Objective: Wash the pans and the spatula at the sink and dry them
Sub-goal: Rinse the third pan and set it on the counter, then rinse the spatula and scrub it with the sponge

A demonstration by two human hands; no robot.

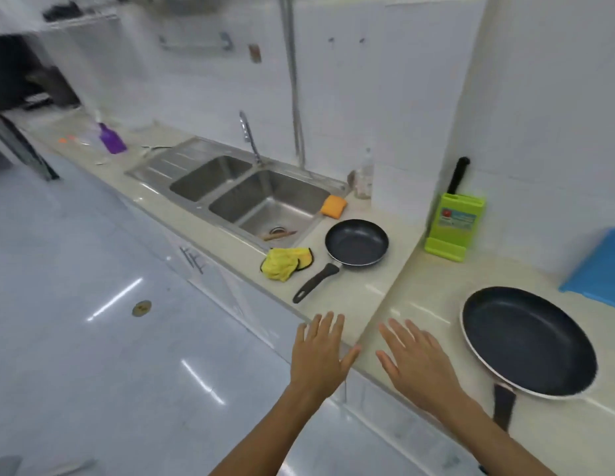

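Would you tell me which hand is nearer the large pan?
Right. The right hand is just left of the large pan; the left hand is farther left.

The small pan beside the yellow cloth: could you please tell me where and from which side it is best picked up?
Take the small pan by its black handle, which reaches over the counter toward the front edge. Probably come from that front side with the left hand and curl the fingers round the handle's free end; the yellow cloth crowds the end nearer the pan.
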